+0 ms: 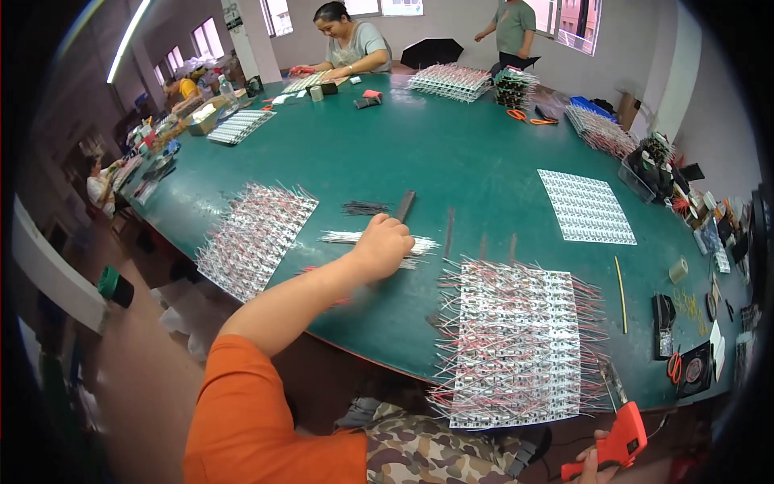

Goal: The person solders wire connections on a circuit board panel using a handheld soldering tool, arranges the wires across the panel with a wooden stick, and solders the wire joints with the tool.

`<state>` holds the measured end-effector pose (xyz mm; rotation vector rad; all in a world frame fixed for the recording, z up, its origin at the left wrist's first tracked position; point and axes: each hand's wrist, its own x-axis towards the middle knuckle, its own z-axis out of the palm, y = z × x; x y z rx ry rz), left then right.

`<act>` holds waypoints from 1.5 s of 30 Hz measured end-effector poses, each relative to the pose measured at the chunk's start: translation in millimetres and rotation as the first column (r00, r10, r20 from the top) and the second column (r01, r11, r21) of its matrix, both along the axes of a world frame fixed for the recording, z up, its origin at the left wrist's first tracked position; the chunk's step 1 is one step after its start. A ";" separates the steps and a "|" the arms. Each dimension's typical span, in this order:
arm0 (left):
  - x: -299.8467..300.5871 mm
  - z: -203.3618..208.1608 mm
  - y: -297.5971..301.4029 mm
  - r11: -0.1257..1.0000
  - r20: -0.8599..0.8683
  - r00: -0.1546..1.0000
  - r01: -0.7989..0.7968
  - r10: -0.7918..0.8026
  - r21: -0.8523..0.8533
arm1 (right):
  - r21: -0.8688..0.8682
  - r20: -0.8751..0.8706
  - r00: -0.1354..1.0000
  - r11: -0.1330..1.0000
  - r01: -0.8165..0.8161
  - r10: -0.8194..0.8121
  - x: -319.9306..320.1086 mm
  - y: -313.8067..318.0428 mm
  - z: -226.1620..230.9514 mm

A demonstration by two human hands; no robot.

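Observation:
My left hand (385, 244) reaches over the table with its fingers curled down onto a loose bundle of white wires (343, 237). Its fingertips are hidden, so what they pinch cannot be made out. A dark flat bar (406, 205) runs up to its knuckles, and a small heap of black wires (365, 208) lies beyond. At the lower right my right hand (595, 466) grips a red soldering gun (626, 438), its tip pointing up beside a panel of white circuit boards (556, 347). Red and white wires bristle from that panel, which lies at the table's near edge.
Another wired panel (256, 238) lies left, and a bare white board panel (587, 206) right. Near the right edge are a yellow stick (620, 294), a solder spool (679, 269), a black box (663, 326) and orange-handled scissors (675, 367). A person (351, 44) works across the green table (347, 153).

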<state>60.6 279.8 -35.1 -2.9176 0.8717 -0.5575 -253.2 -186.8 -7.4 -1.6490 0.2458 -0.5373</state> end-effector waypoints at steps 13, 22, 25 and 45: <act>-0.8 12.1 0.2 0.993 0.007 0.997 0.081 -0.081 0.084 | 0.013 0.037 0.999 1.000 -0.003 0.003 2.5 -3.7 -3.7; -7.7 27.1 -21.6 0.755 -0.315 0.949 -0.201 -0.008 -0.624 | 0.054 0.038 0.999 0.998 -0.027 0.025 -4.1 -1.8 -12.4; -11.4 36.3 -29.1 0.569 -0.513 0.853 -0.376 -0.096 -0.731 | 0.046 0.069 0.997 0.998 -0.042 0.038 -3.3 -3.9 -13.8; -76.4 58.6 -201.9 0.562 -0.663 0.453 -0.354 -0.596 -0.748 | 0.162 0.058 0.996 0.985 0.060 -0.070 -27.9 -24.7 -26.0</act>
